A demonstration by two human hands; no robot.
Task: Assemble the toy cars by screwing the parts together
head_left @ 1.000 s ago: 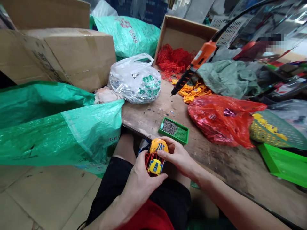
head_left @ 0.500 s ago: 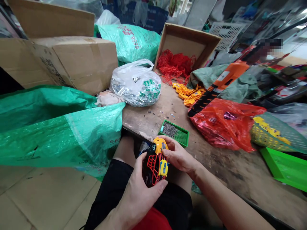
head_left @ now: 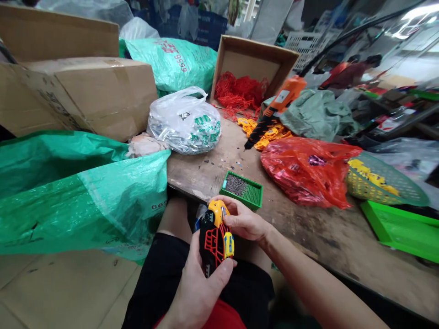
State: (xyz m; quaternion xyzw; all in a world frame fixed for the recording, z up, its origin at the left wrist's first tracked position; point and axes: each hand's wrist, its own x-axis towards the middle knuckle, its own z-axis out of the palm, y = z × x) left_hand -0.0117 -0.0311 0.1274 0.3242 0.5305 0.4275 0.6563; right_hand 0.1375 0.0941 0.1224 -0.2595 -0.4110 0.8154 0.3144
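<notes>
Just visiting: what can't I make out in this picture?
In the head view:
Toy vehicle: far side turned from the camera.
Left hand: some fingers hidden behind the toy vehicle.
Red bag: contents mostly veiled by crumpled plastic.
Large green tray: cut off by the right edge.
Small grey pieces: too tiny to identify.

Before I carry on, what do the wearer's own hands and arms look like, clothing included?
The left hand and right hand are ungloved. The right forearm is bare and unmarked where visible. Below, a red garment and black shorts show.
</notes>
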